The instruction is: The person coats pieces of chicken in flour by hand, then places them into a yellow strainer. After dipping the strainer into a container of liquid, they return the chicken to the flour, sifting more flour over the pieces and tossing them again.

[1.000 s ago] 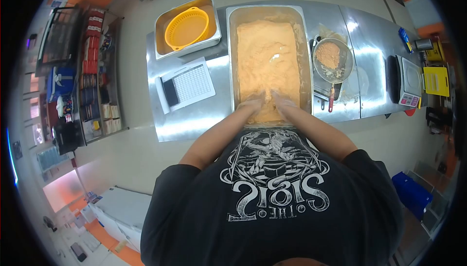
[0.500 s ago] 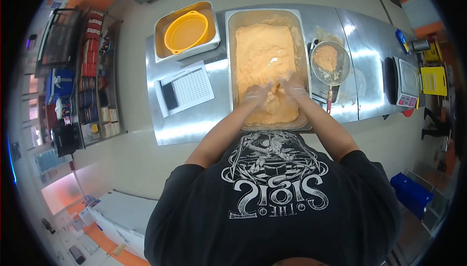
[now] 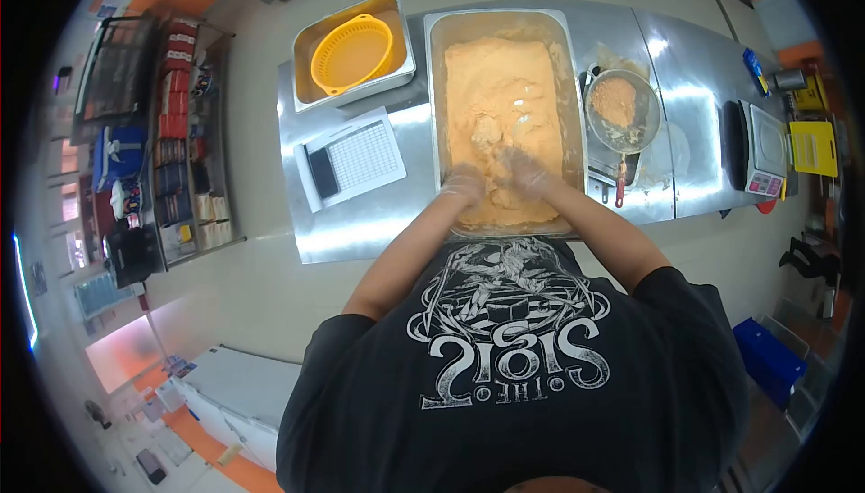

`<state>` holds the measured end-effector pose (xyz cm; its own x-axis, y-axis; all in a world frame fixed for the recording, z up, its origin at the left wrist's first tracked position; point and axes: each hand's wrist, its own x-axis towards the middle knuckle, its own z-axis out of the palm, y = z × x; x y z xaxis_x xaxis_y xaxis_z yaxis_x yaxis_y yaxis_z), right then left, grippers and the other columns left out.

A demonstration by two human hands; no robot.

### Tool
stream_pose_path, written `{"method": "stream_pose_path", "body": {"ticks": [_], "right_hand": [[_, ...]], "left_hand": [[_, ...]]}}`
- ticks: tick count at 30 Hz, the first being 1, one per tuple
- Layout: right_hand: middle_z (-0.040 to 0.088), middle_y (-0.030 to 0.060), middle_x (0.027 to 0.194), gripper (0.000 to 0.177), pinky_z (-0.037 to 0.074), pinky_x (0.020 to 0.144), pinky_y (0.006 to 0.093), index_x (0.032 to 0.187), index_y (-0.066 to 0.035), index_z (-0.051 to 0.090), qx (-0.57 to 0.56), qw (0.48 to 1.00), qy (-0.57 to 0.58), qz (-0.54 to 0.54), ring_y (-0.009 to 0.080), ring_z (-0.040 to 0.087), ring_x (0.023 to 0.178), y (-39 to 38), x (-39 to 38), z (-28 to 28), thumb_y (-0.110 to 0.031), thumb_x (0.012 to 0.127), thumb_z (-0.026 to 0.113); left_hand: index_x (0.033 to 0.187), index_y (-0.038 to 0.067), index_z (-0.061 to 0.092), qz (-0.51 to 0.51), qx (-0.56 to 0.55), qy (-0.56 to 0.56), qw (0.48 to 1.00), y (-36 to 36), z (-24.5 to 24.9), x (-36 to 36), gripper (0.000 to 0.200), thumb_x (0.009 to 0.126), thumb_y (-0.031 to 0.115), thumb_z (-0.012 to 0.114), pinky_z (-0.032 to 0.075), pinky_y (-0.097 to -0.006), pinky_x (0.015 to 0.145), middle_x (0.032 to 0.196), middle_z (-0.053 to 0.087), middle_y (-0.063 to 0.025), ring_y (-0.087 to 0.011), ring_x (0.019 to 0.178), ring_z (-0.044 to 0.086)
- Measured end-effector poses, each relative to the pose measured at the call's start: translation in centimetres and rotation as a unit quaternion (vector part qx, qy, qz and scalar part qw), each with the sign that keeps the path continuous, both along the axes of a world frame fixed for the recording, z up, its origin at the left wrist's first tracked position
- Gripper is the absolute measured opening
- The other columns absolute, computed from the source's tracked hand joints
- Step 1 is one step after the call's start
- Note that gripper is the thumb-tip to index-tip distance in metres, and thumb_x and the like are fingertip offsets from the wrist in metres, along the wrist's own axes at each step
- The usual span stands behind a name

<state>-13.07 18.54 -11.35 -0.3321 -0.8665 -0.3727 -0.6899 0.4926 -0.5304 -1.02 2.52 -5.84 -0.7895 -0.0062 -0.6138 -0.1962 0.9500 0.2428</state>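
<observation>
A deep steel pan [image 3: 433, 87] holds a thick bed of pale orange powder [image 3: 505, 65], which looks like breading flour. Both my hands, in thin clear gloves, are in the near half of this pan. My left hand [image 3: 462, 184] is low in the powder on the left side, its fingers smeared and partly hidden. To its right my right hand [image 3: 528, 175] touches the powder, fingers angled toward the middle and blurred by motion. Just beyond them lies a rough, powder-coated lump [image 3: 487, 131]. Whether either hand holds a piece is not visible.
Left of the pan stand a steel tub [image 3: 410, 50] with a yellow basket [image 3: 353, 53] in it and a white slicer with a wire grid [image 3: 360, 161]. On the right are a red-handled strainer [image 3: 620, 110] with crumbs and a scale [image 3: 764, 146]. A stocked shelf [image 3: 185, 132] stands at far left.
Both hands have pulled back toward me, and my left hand has moved lower in the pan. The coated lump now shows beyond them. The view has shifted slightly.
</observation>
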Motion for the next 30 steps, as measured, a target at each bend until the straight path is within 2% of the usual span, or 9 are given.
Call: {"method": "stream_pose_path", "body": {"ticks": [2,5,8,10,14,17,20,26,30], "right_hand": [[0.047,0.0265,0.147,0.063,0.037,0.113,0.0453,0.145,-0.004,0.048,-0.002,0.997,-0.009,0.070,0.0401,0.047,0.134,1.9,0.6,-0.1,-0.048,0.099,0.050],[0.052,0.0274,0.142,0.064,0.035,0.114,0.0449,0.139,-0.002,0.054,-0.001,0.990,-0.117,-0.084,0.0391,0.050,0.133,2.9,-1.1,3.3,-0.052,0.099,0.049],[0.051,0.0282,0.143,0.074,0.031,0.117,0.0444,0.138,0.000,0.056,0.211,0.926,-0.098,-0.298,0.0386,0.047,0.137,2.9,-1.8,1.3,-0.062,0.099,0.042],[0.048,0.0286,0.147,0.083,0.028,0.118,0.0446,0.139,0.001,0.055,0.208,0.918,-0.166,-0.295,0.0389,0.044,0.140,2.8,0.7,2.3,-0.069,0.096,0.038],[0.041,0.0298,0.152,0.101,0.025,0.119,0.0449,0.140,0.004,0.052,0.200,0.855,-0.233,-0.418,0.0390,0.037,0.145,0.2,5.6,-0.8,-0.081,0.089,0.033],[0.057,0.0305,0.136,0.087,0.041,0.108,0.0465,0.129,0.005,0.062,0.124,0.850,-0.235,-0.456,0.0409,0.055,0.129,-1.3,5.6,-3.4,-0.071,0.089,0.049],[0.064,0.0310,0.123,0.076,0.049,0.098,0.0453,0.122,0.005,0.066,0.108,0.838,-0.175,-0.505,0.0427,0.062,0.118,-2.8,3.6,2.3,-0.062,0.086,0.062],[0.067,0.0312,0.113,0.068,0.052,0.091,0.0464,0.113,0.009,0.067,0.055,0.943,-0.038,-0.327,0.0439,0.066,0.107,0.0,-2.2,3.4,-0.053,0.086,0.068],[0.070,0.0284,0.098,0.057,0.053,0.089,0.0494,0.101,0.006,0.068,0.002,0.961,0.071,-0.268,0.0444,0.067,0.100,0.8,-3.4,5.7,-0.050,0.089,0.065]], "left_hand": [[0.112,0.004,0.071,-0.083,-0.051,0.004,0.995,-0.3,3.1,-1.2,0.030,0.086,0.016,0.061,0.054,-0.0421,0.085,0.113,0.070,-0.0220,-0.0368,0.107,0.068],[0.118,0.002,0.070,-0.043,-0.025,-0.072,0.996,-0.1,3.4,-2.4,0.036,0.095,0.022,0.053,0.046,-0.0443,0.103,0.128,0.064,-0.0245,-0.0373,0.124,0.059],[0.127,0.003,0.063,0.037,0.061,-0.034,0.997,1.0,-4.6,-0.8,0.042,0.095,0.029,0.052,0.050,-0.0436,0.095,0.125,0.065,-0.0230,-0.0357,0.118,0.062],[0.132,0.004,0.060,0.148,0.109,-0.068,0.981,2.5,-5.5,-0.1,0.048,0.099,0.037,0.047,0.047,-0.0436,0.100,0.132,0.061,-0.0237,-0.0357,0.124,0.058],[0.136,0.004,0.057,0.388,0.177,-0.100,0.899,4.8,-2.2,0.1,0.059,0.103,0.049,0.040,0.042,-0.0437,0.106,0.143,0.053,-0.0241,-0.0370,0.132,0.051],[0.135,0.004,0.058,0.509,0.251,-0.086,0.819,5.6,-1.5,-1.5,0.059,0.102,0.049,0.040,0.042,-0.0438,0.107,0.142,0.054,-0.0242,-0.0372,0.132,0.051],[0.135,0.003,0.058,0.533,0.360,-0.058,0.763,5.4,-2.2,-2.6,0.059,0.102,0.049,0.040,0.042,-0.0440,0.107,0.142,0.054,-0.0243,-0.0374,0.132,0.052],[0.130,0.002,0.062,0.409,0.288,0.055,0.864,4.1,-6.7,-3.1,0.059,0.100,0.049,0.042,0.042,-0.0448,0.106,0.135,0.059,-0.0252,-0.0384,0.129,0.054],[0.127,0.002,0.063,0.271,0.132,-0.077,0.950,2.5,-3.8,-2.9,0.056,0.098,0.047,0.047,0.045,-0.0451,0.102,0.130,0.062,-0.0260,-0.0385,0.125,0.058]]}}
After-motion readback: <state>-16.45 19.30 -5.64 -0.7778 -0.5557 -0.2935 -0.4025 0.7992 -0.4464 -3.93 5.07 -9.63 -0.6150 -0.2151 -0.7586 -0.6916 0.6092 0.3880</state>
